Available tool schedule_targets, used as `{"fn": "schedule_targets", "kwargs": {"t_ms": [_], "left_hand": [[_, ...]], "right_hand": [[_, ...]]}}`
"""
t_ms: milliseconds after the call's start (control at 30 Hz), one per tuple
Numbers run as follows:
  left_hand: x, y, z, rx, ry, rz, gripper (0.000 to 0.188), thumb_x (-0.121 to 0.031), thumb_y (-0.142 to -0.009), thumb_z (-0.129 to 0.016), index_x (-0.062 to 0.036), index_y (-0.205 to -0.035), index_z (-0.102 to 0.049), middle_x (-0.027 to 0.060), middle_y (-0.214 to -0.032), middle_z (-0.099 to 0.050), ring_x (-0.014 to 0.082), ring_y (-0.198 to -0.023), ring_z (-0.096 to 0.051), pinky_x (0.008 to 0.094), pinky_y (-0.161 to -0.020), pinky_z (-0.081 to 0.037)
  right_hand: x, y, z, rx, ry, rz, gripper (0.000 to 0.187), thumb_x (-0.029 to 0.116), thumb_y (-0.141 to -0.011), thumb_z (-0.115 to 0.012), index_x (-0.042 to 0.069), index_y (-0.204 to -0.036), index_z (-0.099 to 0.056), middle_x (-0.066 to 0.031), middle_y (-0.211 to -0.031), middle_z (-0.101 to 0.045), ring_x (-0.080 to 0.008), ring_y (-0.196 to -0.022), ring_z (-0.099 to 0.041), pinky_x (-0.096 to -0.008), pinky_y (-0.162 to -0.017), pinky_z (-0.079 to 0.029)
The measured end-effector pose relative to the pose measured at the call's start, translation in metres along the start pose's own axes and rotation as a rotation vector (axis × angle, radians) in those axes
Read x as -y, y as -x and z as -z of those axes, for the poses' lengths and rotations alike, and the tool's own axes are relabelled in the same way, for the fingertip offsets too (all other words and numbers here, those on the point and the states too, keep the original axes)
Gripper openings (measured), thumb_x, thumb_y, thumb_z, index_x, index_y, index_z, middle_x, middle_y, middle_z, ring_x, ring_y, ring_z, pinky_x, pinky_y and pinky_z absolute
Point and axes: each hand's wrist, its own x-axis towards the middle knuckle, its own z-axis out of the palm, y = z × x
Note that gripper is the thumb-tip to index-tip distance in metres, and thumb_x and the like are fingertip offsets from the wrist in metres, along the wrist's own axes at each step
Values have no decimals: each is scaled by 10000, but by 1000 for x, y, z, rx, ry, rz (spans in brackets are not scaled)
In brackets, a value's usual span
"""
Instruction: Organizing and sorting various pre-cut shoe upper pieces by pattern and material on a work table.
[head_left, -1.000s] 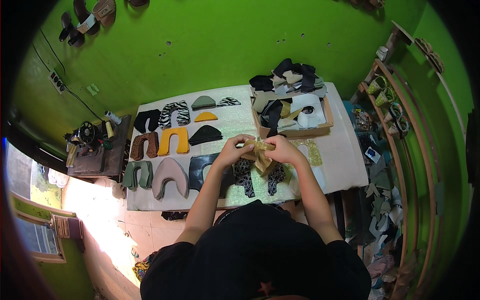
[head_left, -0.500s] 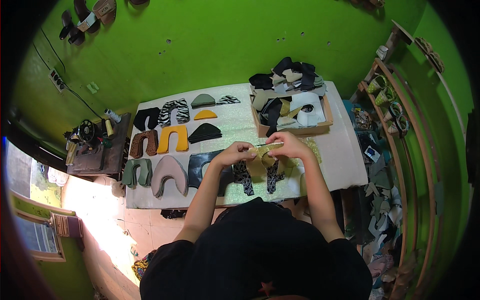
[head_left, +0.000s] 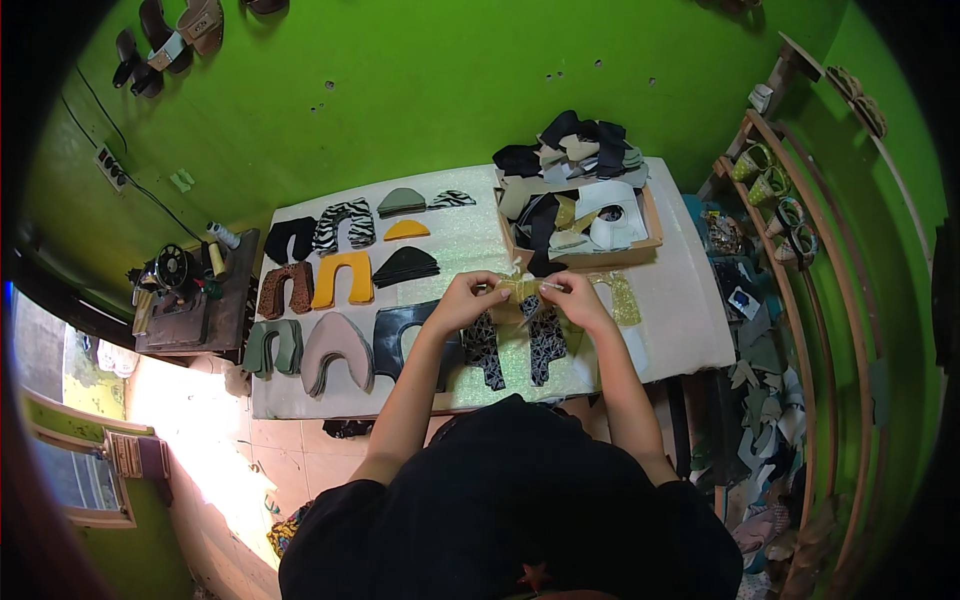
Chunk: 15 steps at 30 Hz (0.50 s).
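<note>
Between my hands, above the table, a small gold glittery material piece (head_left: 519, 290) is stretched. My left hand (head_left: 469, 303) pinches its left end. The right end is in the closed fingers of my right hand (head_left: 578, 299). Just below lies a black-and-white patterned U-shaped cutout (head_left: 483, 357), its two legs pointing toward me and its top partly hidden. Left of it is a shiny black U-shaped cutout (head_left: 390, 345), partly covered by my left forearm. Another gold glittery cutout (head_left: 625, 300) lies on the table beyond my right wrist.
Stacks of U-shaped cutouts, including yellow (head_left: 342, 280), beige (head_left: 337, 350) and zebra ones (head_left: 345, 226), cover the table's left half, with half-round black pieces (head_left: 406, 267) beside them. A scrap-filled cardboard box (head_left: 585, 259) stands behind my hands. A sewing machine (head_left: 172, 270) is at left, a wooden rack (head_left: 800, 260) at right.
The gold piece has changed pose, appearing flatter and narrower between my hands, uncovering more of the patterned cutout. My right hand has turned and moved slightly right. The view has shifted slightly.
</note>
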Motion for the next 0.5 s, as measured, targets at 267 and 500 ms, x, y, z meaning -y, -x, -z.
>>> {"fn": "schedule_targets", "kwargs": {"t_ms": [267,500], "left_hand": [[1,-3,-1,184,232,-90,124,-121,-823,-572,-13,-882,-561,-14,-781,-564,41,-691,-497,193,-640,-406],[1,-4,3,213,246,-102,96,-138,-843,-546,-44,-861,-532,-42,-757,-525,33,-694,-468,188,-644,-377]], "right_hand": [[-19,1,-13,-4,-420,64,137,156,-820,-603,21,-843,-609,-12,-871,-600,-79,-783,-532,-214,-719,-422],[-11,8,-8,112,-461,-99,136,185,-827,-603,50,-817,-613,48,-764,-557,-36,-691,-486,-188,-630,-386]]}}
